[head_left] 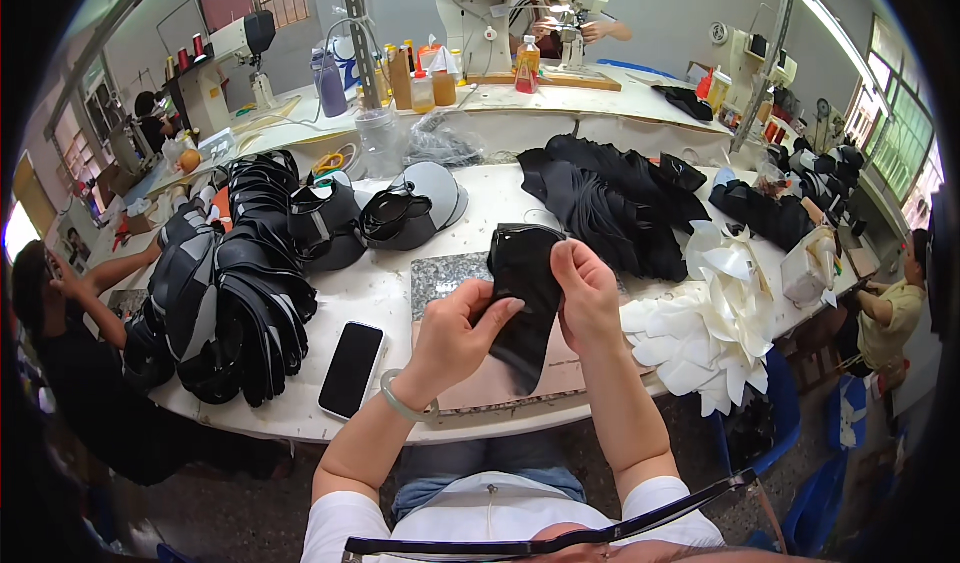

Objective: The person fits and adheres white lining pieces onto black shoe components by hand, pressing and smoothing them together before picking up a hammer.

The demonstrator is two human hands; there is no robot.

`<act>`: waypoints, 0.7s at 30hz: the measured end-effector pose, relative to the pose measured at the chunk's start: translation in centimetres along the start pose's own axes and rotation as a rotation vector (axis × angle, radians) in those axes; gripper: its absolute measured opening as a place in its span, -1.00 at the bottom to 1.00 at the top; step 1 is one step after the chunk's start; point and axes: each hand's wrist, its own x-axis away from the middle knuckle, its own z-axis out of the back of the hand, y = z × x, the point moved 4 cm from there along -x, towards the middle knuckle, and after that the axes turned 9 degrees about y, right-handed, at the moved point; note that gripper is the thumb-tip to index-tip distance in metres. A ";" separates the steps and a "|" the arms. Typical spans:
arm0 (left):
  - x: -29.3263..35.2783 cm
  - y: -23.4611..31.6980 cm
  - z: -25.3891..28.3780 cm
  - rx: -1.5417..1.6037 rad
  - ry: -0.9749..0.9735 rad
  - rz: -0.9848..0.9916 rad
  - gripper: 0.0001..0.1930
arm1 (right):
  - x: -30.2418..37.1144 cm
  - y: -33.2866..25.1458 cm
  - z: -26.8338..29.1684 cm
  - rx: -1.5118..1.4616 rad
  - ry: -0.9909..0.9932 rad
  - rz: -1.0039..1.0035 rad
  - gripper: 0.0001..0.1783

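Our left hand (455, 331) and right hand (588, 298) pinch a black piece (528, 308) between them, likely to steady it; its lower end is too blurred to judge. White pieces (715, 318) lie right of both hands.

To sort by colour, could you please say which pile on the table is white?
The white pile, right of the right hand; the rear piles and left pile are mostly black.

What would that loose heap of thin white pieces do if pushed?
The heap of thin white pieces would probably slide apart, being loosely overlapped. Each looks light and somewhat bendy, given the thin, curled edges. Some might drop, since they overhang the white tabletop.
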 end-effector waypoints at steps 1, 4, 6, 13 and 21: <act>-0.2 0.2 0.3 -0.171 0.038 -0.020 -0.81 | 0.3 -0.3 -0.3 0.001 0.002 0.001 -0.71; -0.1 -0.2 0.8 -0.128 0.111 -0.038 -0.81 | 1.7 0.0 -1.5 0.302 -0.043 -0.147 -0.69; 0.2 -0.4 0.6 -0.039 0.143 -0.006 -0.81 | 1.8 0.4 -1.1 0.274 -0.025 -0.116 -0.68; 0.5 -1.4 0.6 0.012 0.131 0.100 -0.80 | 2.0 1.0 0.3 0.257 0.060 -0.147 -0.67; 0.1 -3.8 0.3 0.243 0.068 0.271 -0.76 | 2.5 2.5 0.3 0.338 0.044 -0.143 -0.71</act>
